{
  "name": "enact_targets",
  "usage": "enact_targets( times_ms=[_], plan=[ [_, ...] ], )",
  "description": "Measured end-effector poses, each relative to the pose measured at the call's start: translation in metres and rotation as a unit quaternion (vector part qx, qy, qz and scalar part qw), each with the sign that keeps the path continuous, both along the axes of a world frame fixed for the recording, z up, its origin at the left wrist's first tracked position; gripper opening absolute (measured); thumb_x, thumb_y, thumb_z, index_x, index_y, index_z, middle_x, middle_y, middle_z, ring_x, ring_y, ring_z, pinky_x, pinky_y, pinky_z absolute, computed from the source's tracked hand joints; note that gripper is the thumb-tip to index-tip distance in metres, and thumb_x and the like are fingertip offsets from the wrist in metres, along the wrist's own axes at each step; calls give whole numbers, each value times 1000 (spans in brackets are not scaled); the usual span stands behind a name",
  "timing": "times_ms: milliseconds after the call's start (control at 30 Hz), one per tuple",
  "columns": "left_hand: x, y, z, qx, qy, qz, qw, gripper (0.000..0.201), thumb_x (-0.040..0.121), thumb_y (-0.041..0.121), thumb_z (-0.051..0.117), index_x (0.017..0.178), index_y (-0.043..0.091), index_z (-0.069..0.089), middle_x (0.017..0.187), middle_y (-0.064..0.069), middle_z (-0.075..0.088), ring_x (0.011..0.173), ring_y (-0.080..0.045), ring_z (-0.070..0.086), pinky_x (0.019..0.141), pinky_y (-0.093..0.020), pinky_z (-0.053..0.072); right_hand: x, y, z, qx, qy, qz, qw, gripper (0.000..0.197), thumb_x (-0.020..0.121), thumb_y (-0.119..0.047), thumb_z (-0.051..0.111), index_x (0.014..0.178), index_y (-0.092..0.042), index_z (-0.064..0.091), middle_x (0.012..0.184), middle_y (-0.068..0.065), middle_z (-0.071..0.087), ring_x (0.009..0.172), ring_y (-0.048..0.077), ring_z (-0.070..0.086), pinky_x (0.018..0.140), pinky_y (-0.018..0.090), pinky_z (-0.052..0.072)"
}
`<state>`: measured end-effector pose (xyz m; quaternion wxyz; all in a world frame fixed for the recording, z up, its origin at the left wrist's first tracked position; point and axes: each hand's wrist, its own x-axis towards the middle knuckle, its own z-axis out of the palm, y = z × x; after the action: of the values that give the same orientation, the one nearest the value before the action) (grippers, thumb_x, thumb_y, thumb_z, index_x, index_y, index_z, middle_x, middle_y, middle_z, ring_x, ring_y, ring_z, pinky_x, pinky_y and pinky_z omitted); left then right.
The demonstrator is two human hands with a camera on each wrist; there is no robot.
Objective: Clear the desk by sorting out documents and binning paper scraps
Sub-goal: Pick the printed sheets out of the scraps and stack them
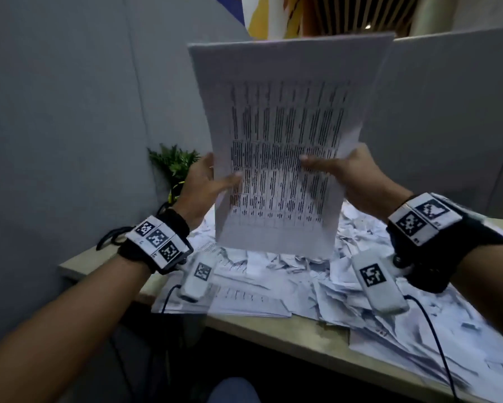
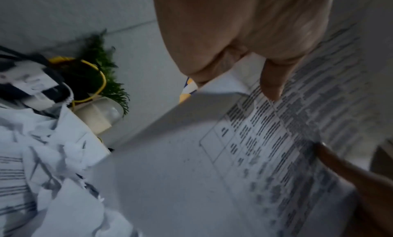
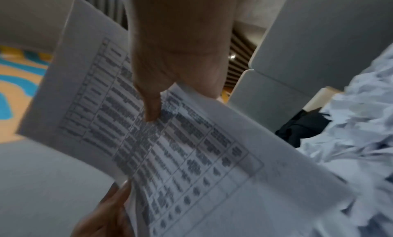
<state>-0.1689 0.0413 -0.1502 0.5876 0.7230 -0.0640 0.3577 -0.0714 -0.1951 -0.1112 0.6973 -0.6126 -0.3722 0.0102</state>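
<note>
I hold a stack of printed table documents point(image 1: 282, 135) upright above the desk. My left hand point(image 1: 209, 181) pinches its left edge, thumb on the front. My right hand point(image 1: 343, 170) pinches the right edge, thumb laid across the print. The left wrist view shows the same sheets point(image 2: 266, 139) under my left hand's thumb point(image 2: 272, 82); the right wrist view shows them point(image 3: 170, 139) under my right hand's thumb point(image 3: 152, 106). Below, torn paper scraps point(image 1: 358, 237) and loose printed sheets point(image 1: 244, 298) cover the beige desk point(image 1: 288, 330).
Grey partition panels point(image 1: 70, 112) wall in the desk at left and behind. A small green plant point(image 1: 174, 161) stands in the back left corner, with a yellow cable point(image 2: 100, 82) near it. Dark cables hang over the desk's front edge. The crumpled scrap pile point(image 3: 361, 123) rises at right.
</note>
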Motion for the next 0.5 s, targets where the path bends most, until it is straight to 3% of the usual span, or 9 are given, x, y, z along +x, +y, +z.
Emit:
enact_targets(
  times_ms=[67,167,267,333,367,433,500],
  plan=[
    [-17,6,5,-7,-4,3,1000,43,80,16,73,119,2,60,112,-9,69,103,-23,67,86,-35,55,-14,8,2,14,-29,2,999,30,77,-7,78,104,-4,66,103,6,74,100,22,70,90,41,55],
    [-31,15,8,-5,3,9,1000,39,78,13,73,112,-4,64,108,-12,71,99,-27,69,85,-40,56,-29,17,-7,4,-64,7,998,29,77,-9,78,104,-13,67,100,-1,75,97,14,71,83,32,58],
    [-31,18,9,-2,49,-19,999,22,81,12,70,103,7,68,99,-7,73,88,-26,70,79,-40,58,-25,22,-14,19,-85,-50,995,20,77,-8,79,92,-19,70,85,-10,75,83,6,72,70,22,56],
    [-20,21,13,-8,78,-43,996,9,93,20,59,97,15,64,81,3,71,73,-18,68,66,-34,58,-13,19,-8,42,-89,-120,988,15,77,-15,81,86,-22,71,77,-12,75,77,6,72,68,28,58],
    [-11,27,14,-17,94,-45,994,17,98,28,51,97,16,61,76,4,70,68,-16,66,61,-30,56,-5,15,-3,48,-93,-154,982,14,76,-20,82,87,-21,73,80,-9,75,78,10,73,71,35,60],
    [14,43,18,-11,152,-16,988,34,100,41,44,103,12,61,83,-4,71,77,-20,69,62,-30,55,9,4,6,42,-117,-205,971,19,75,-26,83,91,-24,74,86,-4,75,83,15,73,78,45,60],
    [42,61,15,100,210,57,971,22,96,30,55,101,9,63,92,-8,70,89,-25,66,67,-29,49,22,-6,9,22,-142,-237,961,16,74,-27,84,87,-29,73,85,-4,74,82,15,72,78,46,60]
  ],
)
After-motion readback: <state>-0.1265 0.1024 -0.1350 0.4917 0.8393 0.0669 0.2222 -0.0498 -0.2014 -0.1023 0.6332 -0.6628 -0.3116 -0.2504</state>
